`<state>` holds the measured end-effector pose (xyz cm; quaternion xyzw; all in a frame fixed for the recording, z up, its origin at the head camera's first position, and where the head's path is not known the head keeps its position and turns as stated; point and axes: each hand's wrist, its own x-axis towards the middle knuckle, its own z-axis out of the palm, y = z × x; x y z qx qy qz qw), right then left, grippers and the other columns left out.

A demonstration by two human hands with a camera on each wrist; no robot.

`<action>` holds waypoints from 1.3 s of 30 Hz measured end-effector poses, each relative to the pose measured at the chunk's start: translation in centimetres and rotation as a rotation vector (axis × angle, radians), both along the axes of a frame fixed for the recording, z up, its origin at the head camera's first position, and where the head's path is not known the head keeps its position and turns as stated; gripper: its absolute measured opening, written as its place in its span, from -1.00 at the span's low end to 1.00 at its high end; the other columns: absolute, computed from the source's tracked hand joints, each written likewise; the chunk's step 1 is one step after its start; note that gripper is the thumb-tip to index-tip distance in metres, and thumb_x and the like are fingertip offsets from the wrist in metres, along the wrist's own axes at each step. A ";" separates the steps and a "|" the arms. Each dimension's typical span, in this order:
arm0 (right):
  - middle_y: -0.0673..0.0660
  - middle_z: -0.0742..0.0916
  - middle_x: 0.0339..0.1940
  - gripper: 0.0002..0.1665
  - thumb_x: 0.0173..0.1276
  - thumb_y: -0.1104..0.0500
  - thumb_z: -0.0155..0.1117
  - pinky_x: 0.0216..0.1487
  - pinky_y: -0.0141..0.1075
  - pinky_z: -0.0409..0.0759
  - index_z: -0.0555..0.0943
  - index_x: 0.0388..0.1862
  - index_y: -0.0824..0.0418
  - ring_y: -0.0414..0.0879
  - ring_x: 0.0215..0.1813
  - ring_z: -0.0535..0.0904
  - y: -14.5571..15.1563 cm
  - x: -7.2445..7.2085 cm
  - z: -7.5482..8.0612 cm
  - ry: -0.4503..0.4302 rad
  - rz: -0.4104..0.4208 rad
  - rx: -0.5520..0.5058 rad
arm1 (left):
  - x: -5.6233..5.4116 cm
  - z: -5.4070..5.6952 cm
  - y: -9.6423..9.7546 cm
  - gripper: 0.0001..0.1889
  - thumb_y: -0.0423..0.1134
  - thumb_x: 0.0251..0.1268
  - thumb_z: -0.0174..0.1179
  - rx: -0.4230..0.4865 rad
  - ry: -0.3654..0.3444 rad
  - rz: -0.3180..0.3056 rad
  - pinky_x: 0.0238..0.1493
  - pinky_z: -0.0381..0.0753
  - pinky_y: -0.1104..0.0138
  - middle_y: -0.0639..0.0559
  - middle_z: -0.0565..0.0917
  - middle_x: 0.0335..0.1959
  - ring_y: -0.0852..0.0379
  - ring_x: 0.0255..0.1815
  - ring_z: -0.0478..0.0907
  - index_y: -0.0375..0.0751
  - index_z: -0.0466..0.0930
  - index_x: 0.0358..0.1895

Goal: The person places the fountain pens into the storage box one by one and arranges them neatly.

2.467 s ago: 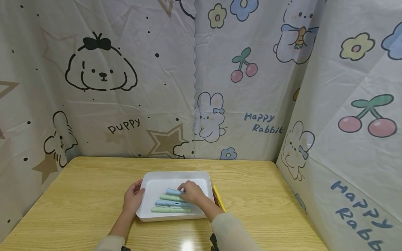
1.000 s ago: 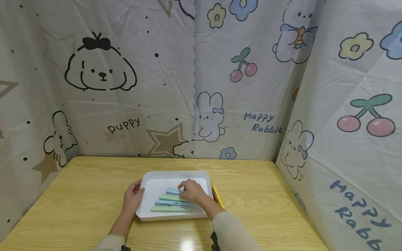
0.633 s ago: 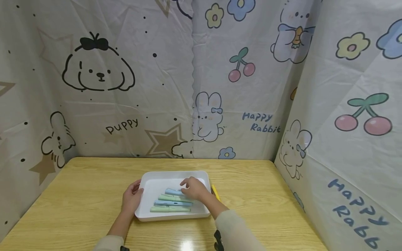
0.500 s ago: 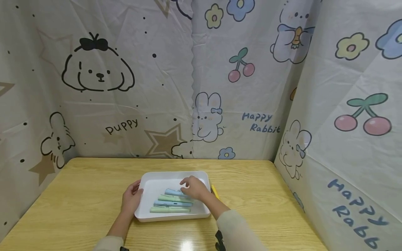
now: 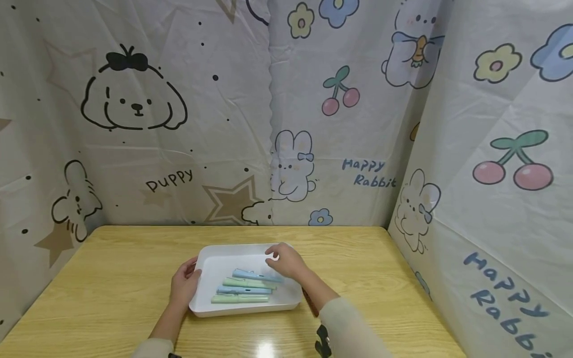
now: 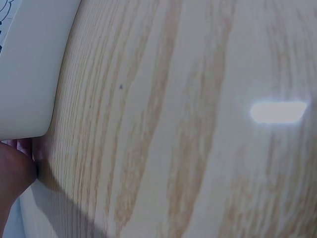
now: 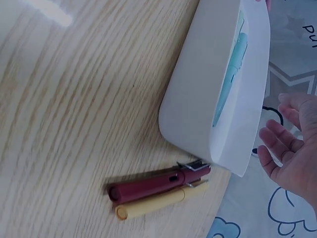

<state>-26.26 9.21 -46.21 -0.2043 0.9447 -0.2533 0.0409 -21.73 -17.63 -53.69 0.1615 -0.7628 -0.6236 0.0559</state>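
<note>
A white tray [image 5: 215, 266] lies on the table, with capped pens side by side in it: a light-blue pen [image 5: 256, 275] at the back, then a green pen [image 5: 241, 283], another blue pen [image 5: 243, 290] and another green pen [image 5: 239, 299] in front. My left hand [image 5: 182, 287] holds the tray's left end, its thumb near the rim and its fingers partly hidden. Over the back right part of the tray, my right hand [image 5: 286, 261] hovers with loosely bent fingers and nothing in them. The right wrist view shows this hand [image 7: 292, 144] apart from the pens.
A dark red pen [image 7: 148, 188] and a yellow pen [image 7: 158, 202] lie together on the wooden table [image 5: 358, 278], just right of the tray. My right forearm hides most of them in the head view. Printed cloth [image 5: 224, 124] hangs behind and on both sides.
My right hand has come off the rearmost blue pen and moved back and right, uncovering that pen's right end. The left hand stays at the tray. The head view has shifted slightly.
</note>
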 end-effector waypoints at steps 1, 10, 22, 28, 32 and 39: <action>0.10 0.64 -0.22 -0.69 0.30 0.09 0.21 -0.29 -0.33 0.48 0.64 -0.03 0.18 -0.13 -0.25 0.50 0.2 0.0 0.0 0.004 -0.006 0.008 | 0.0 0.0 0.0 -0.52 -0.33 0.39 -0.13 0.003 0.001 0.000 0.32 0.29 -0.04 -0.36 0.30 0.30 -0.21 0.30 0.26 -0.30 0.19 0.36; 0.14 0.63 -0.20 -0.67 0.30 0.10 0.21 -0.28 -0.26 0.52 0.62 -0.01 0.22 -0.08 -0.24 0.51 1.9 -0.3 0.5 0.001 -0.056 -0.006 | -0.1 0.0 0.0 -0.51 -0.30 0.41 -0.12 0.003 -0.004 -0.011 0.33 0.26 -0.06 -0.37 0.28 0.32 -0.23 0.32 0.23 -0.30 0.16 0.38; 0.18 0.63 -0.18 -0.67 0.29 0.13 0.21 -0.33 -0.28 0.52 0.61 -0.01 0.24 -0.08 -0.27 0.51 3.9 -0.4 0.6 0.022 -0.096 -0.038 | -0.1 0.0 0.0 -0.51 -0.32 0.40 -0.12 -0.007 0.000 -0.013 0.32 0.28 -0.05 -0.38 0.29 0.31 -0.23 0.30 0.25 -0.31 0.17 0.37; 0.22 0.63 -0.16 -0.67 0.29 0.15 0.20 -0.35 -0.27 0.50 0.61 -0.01 0.25 -0.07 -0.28 0.50 5.0 -0.5 0.2 0.015 -0.130 -0.048 | -0.1 0.1 0.0 -0.51 -0.32 0.40 -0.12 -0.007 -0.001 -0.014 0.31 0.28 -0.05 -0.38 0.29 0.31 -0.23 0.30 0.25 -0.31 0.17 0.37; 0.22 0.62 -0.16 -0.68 0.29 0.16 0.20 -0.34 -0.27 0.49 0.61 -0.01 0.26 -0.07 -0.27 0.50 5.8 -0.5 0.0 0.015 -0.145 -0.054 | 0.0 0.2 0.0 -0.51 -0.33 0.39 -0.13 -0.002 0.002 -0.013 0.31 0.29 -0.05 -0.39 0.29 0.31 -0.24 0.30 0.25 -0.32 0.17 0.36; 0.20 0.63 -0.20 -0.69 0.28 0.16 0.20 -0.34 -0.26 0.48 0.62 -0.04 0.25 -0.05 -0.27 0.50 6.9 -0.2 -0.6 -0.003 -0.199 -0.064 | 0.0 0.2 0.1 -0.51 -0.34 0.39 -0.13 0.003 0.007 -0.007 0.32 0.29 -0.05 -0.39 0.29 0.30 -0.23 0.29 0.26 -0.34 0.17 0.36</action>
